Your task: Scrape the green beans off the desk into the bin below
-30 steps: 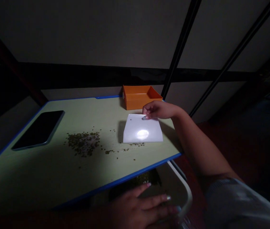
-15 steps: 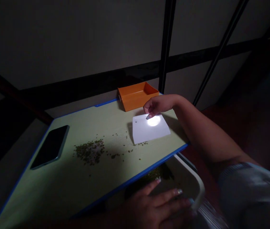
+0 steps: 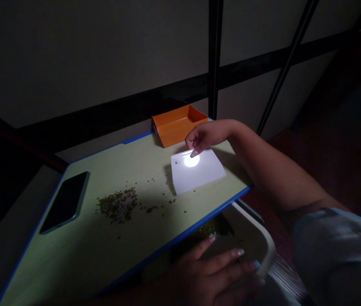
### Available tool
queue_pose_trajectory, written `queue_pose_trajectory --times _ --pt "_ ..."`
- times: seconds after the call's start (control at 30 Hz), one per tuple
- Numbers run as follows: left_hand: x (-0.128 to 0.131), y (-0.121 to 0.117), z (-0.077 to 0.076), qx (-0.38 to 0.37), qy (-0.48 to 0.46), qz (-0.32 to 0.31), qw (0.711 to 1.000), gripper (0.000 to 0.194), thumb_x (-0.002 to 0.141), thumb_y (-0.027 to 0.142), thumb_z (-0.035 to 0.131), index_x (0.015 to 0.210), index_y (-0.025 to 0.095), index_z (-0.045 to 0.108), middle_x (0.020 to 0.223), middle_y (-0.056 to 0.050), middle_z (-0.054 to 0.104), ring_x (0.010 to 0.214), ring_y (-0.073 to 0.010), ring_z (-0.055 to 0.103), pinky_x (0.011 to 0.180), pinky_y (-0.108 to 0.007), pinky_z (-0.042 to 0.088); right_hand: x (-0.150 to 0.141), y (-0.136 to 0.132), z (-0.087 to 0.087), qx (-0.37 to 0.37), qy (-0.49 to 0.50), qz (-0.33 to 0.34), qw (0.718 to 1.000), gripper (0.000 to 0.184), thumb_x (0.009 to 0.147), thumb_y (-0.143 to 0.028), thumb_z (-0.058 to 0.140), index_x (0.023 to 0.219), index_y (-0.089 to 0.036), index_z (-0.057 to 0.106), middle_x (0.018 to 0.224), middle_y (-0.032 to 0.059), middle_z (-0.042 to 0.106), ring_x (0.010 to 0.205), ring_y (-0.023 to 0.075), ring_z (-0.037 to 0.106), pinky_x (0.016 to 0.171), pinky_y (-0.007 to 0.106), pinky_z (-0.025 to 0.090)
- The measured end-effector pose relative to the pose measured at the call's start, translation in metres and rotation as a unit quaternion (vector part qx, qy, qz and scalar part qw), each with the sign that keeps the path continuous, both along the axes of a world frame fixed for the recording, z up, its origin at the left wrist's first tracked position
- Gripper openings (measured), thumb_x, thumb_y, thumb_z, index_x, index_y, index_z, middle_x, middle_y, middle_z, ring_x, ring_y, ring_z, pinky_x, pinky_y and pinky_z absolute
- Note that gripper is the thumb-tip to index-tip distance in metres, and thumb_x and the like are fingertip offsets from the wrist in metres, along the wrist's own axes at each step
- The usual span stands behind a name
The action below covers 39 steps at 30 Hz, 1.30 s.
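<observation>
My right hand [image 3: 204, 138] pinches the far edge of a white flat scraper [image 3: 197, 176], thumb on top. The scraper's near edge rests on the pale table [image 3: 81, 259], and a bright spot of light falls on it. To its left lie scattered small brown-green grains [image 3: 167, 199] and a larger grain pile [image 3: 118, 205]. Below the table's near edge, my left hand [image 3: 212, 272] has its fingers spread over a white-rimmed bin [image 3: 265, 238]. More grains [image 3: 207, 229] show inside the bin. The left palm is dark, and nothing is visible in it.
An orange open box [image 3: 175, 134] stands at the back of the table, just beyond my right hand. A dark-screened phone [image 3: 67, 202] lies near the left edge. Blue trim [image 3: 196, 229] runs along the table's border. Behind stand pale cabinet panels [image 3: 103, 55].
The scraper has shifted slightly toward the left and the table's near edge, covering some scattered grains. The view has turned a little. My left hand stays spread over the bin.
</observation>
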State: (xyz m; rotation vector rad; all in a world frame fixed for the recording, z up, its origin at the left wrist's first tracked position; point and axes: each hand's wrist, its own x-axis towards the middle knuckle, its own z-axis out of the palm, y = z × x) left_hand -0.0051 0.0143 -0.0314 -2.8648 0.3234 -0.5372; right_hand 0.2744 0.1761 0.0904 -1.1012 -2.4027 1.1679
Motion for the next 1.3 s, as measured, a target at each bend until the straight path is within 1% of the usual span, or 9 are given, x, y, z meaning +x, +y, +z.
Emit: queue_pose_trajectory --times 0.13,0.3,0.5,0.6,0.73,0.9,1.0,1.13,1.3 --pt "-0.001 -0.001 0.005 -0.004 0.006 0.002 1.000 0.045 0.105 0.037 0.041 0.148 0.025 0.042 0.156 0.000 0.042 0.141 -0.0203 0.040 0.097 -0.040 0.054 0.002 0.000 0.000 0.005 0.000 -0.023 1.000 0.025 0.073 -0.034 0.079 0.077 -0.016 0.062 0.064 -0.0051 0.056 0.060 0.0078 0.048 0.058 0.023 0.035" --pt "-0.002 -0.005 0.011 -0.014 0.045 0.026 0.999 0.043 0.108 0.032 0.029 0.149 0.027 0.039 0.157 0.004 0.039 0.145 -0.0179 0.034 0.101 -0.040 0.052 -0.001 -0.003 0.002 -0.032 -0.002 -0.007 0.999 0.024 0.070 -0.032 0.080 0.075 -0.016 0.063 0.065 -0.0044 0.059 0.061 0.0087 0.050 0.059 0.023 0.037" --pt "-0.001 -0.005 0.011 -0.008 0.001 0.026 1.000 0.045 0.104 0.040 0.044 0.147 0.027 0.043 0.155 0.004 0.042 0.142 -0.0182 0.038 0.099 -0.037 0.052 0.002 -0.004 0.006 -0.011 -0.026 -0.025 0.999 0.026 0.069 -0.035 0.082 0.071 -0.017 0.064 0.062 -0.0048 0.057 0.060 0.0089 0.048 0.059 0.025 0.035" --pt "-0.001 -0.005 0.010 -0.013 0.005 0.035 0.999 0.041 0.107 0.036 0.034 0.147 0.029 0.043 0.156 0.006 0.040 0.143 -0.0172 0.036 0.102 -0.037 0.050 0.003 -0.004 0.006 -0.012 -0.036 -0.029 0.999 0.025 0.069 -0.034 0.082 0.072 -0.017 0.065 0.063 -0.0048 0.057 0.060 0.0091 0.047 0.059 0.025 0.035" --pt "-0.002 -0.005 0.010 -0.017 0.041 0.031 0.999 0.045 0.108 0.027 0.020 0.150 0.028 0.039 0.157 0.005 0.040 0.144 -0.0175 0.035 0.101 -0.040 0.051 0.002 -0.004 0.005 -0.017 -0.036 -0.025 0.999 0.023 0.068 -0.031 0.081 0.071 -0.016 0.064 0.063 -0.0050 0.057 0.061 0.0095 0.048 0.061 0.025 0.036" --pt "-0.002 -0.004 0.008 -0.015 0.018 0.024 0.999 0.043 0.108 0.033 0.029 0.149 0.028 0.040 0.156 0.005 0.041 0.144 -0.0180 0.034 0.101 -0.038 0.051 -0.002 -0.005 0.004 -0.007 -0.040 -0.016 0.999 0.023 0.069 -0.032 0.081 0.071 -0.017 0.064 0.062 -0.0054 0.057 0.059 0.0087 0.048 0.059 0.024 0.036" --pt "-0.002 -0.006 0.008 -0.026 0.017 0.031 0.999 0.043 0.108 0.031 0.029 0.149 0.027 0.040 0.156 0.005 0.040 0.145 -0.0174 0.034 0.104 -0.038 0.048 -0.003 -0.005 0.004 -0.028 -0.022 0.000 0.999 0.025 0.070 -0.034 0.081 0.073 -0.017 0.064 0.064 -0.0050 0.057 0.060 0.0087 0.048 0.059 0.024 0.036" --pt "-0.002 -0.008 0.011 -0.033 0.017 0.036 0.999 0.041 0.108 0.031 0.031 0.147 0.028 0.042 0.154 0.006 0.044 0.143 -0.0165 0.036 0.104 -0.039 0.049 0.002 -0.004 0.004 -0.045 0.012 -0.011 0.999 0.029 0.069 -0.038 0.082 0.078 -0.017 0.064 0.066 -0.0042 0.059 0.061 0.0089 0.050 0.061 0.024 0.037" --pt "-0.002 -0.007 0.012 -0.032 0.029 0.032 0.999 0.041 0.107 0.033 0.033 0.147 0.027 0.042 0.155 0.004 0.042 0.144 -0.0181 0.036 0.103 -0.041 0.049 0.004 -0.004 0.006 -0.039 -0.009 -0.012 0.999 0.029 0.070 -0.037 0.081 0.078 -0.016 0.064 0.067 -0.0043 0.059 0.062 0.0083 0.050 0.061 0.023 0.036"
